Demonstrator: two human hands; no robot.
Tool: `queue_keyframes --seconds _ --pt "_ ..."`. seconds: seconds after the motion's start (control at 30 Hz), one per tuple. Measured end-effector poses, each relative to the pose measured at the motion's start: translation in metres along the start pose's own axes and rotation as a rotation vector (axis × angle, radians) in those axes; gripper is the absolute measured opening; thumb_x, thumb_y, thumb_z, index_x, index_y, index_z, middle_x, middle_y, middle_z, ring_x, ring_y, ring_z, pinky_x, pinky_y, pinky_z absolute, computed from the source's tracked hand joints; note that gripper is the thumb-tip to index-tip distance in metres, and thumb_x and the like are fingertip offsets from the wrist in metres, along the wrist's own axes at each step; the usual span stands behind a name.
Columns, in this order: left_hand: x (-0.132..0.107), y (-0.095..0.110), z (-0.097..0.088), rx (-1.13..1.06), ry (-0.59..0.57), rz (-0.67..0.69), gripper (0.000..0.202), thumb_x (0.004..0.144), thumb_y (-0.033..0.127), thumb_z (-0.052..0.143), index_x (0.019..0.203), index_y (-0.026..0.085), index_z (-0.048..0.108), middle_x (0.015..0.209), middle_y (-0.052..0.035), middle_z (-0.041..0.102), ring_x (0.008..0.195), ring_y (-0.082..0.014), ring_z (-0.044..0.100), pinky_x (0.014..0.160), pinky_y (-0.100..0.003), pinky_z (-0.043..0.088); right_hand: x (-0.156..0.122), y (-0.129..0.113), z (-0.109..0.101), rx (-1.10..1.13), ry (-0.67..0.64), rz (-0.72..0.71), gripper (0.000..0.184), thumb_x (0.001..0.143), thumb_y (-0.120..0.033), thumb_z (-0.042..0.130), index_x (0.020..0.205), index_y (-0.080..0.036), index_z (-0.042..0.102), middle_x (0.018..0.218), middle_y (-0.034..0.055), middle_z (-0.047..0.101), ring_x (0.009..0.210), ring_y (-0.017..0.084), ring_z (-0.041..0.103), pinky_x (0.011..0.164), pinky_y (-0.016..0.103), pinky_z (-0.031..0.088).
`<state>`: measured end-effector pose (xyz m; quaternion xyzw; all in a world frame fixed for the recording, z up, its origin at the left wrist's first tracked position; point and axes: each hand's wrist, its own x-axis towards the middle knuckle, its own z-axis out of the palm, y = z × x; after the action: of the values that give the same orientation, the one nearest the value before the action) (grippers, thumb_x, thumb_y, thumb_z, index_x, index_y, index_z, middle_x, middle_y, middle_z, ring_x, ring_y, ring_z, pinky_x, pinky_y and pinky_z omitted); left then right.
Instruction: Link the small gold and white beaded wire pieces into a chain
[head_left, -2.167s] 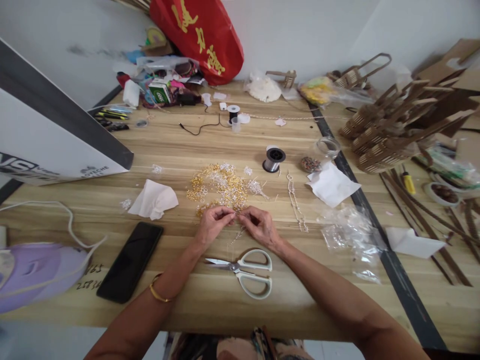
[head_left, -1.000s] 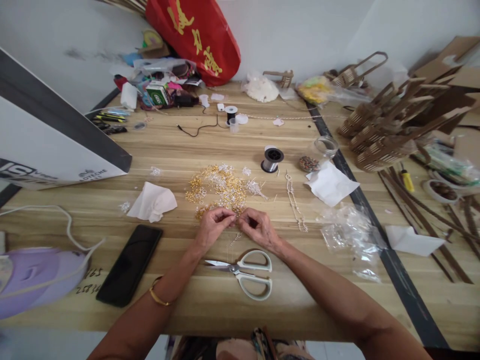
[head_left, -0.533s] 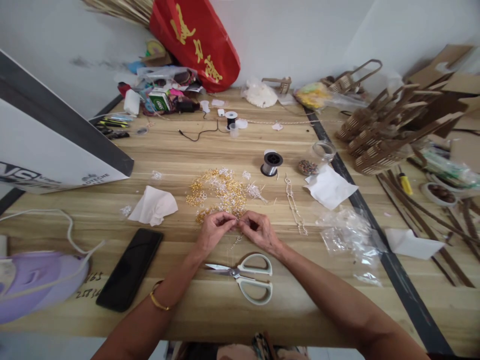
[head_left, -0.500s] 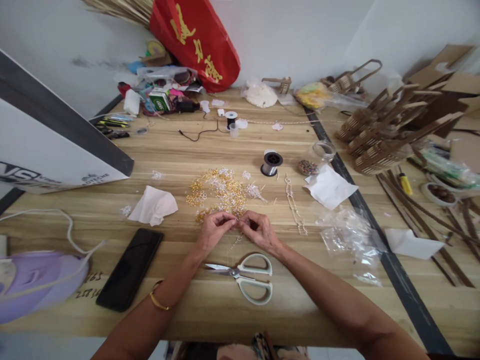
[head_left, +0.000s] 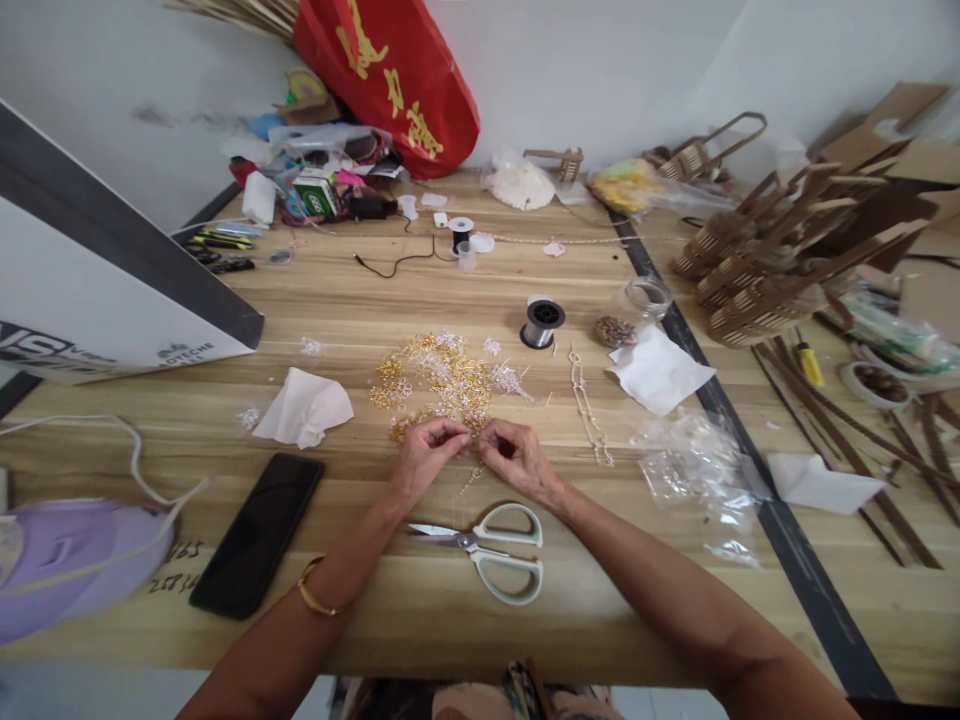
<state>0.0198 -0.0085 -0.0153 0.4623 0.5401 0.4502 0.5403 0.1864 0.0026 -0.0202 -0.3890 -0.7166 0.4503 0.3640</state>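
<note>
Silvery strand (head_left: pixel 470 482) trails just below both hands (head_left: pixel 427 455) (head_left: pixel 517 458), fingertips bunched close together, their grip too small to tell.

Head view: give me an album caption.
Left hand and right hand pinch close together beside a thin strand, between scattered gold and silver beads and scissors.

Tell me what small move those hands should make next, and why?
Perhaps the right hand should draw the beaded strand slightly up, away from the scissors. The strand lies just below the hands, its thin end trailing toward the scissors, so it might snag. The left hand is pinched close beside the right; what they pinch is too small to tell.
</note>
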Motion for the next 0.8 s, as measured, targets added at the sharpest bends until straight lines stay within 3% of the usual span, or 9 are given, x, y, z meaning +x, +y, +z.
queue_keyframes --seconds 0.8 --pt "-0.0019 0.0047 0.0019 -0.027 -0.045 -0.015 0.016 0.063 0.025 0.073 0.072 0.013 0.067 0.059 0.0001 0.065 0.055 -0.0114 0.059 0.057 -0.022 0.049 0.0008 -0.0007 0.0003 0.027 -0.001 0.011 0.011 0.079 -0.020 0.053 0.071 -0.014 0.058 0.059 -0.0024 0.051 0.050 0.007 0.041 0.047 0.018 0.031"
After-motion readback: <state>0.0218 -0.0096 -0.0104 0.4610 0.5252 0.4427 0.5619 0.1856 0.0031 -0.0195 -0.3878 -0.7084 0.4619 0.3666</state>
